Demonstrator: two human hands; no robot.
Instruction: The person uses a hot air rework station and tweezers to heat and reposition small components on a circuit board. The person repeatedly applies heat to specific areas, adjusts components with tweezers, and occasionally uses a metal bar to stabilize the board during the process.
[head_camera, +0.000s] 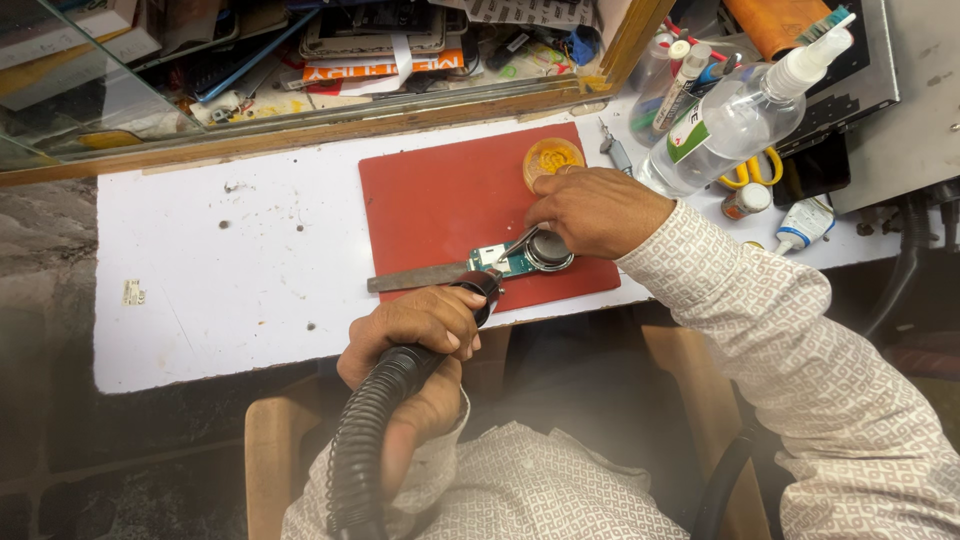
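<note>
A small green circuit board (512, 262) with a round black part (549, 247) lies on a red mat (440, 200). My right hand (595, 210) pinches thin metal tweezers (517, 243) whose tips touch the board. My left hand (412, 335) grips a black hot-air handle on a ribbed hose (362, 440); its nozzle (486, 287) points at the board's near edge. A flat metal strip (415, 277) lies left of the board, partly under it.
A small round orange tin (552, 157) sits at the mat's far corner. A clear spray bottle (740, 115), yellow-handled scissors (755, 170), tubes and small bottles crowd the right. A glass-fronted shelf of clutter (300, 60) runs along the back. The white table (230, 270) extends left.
</note>
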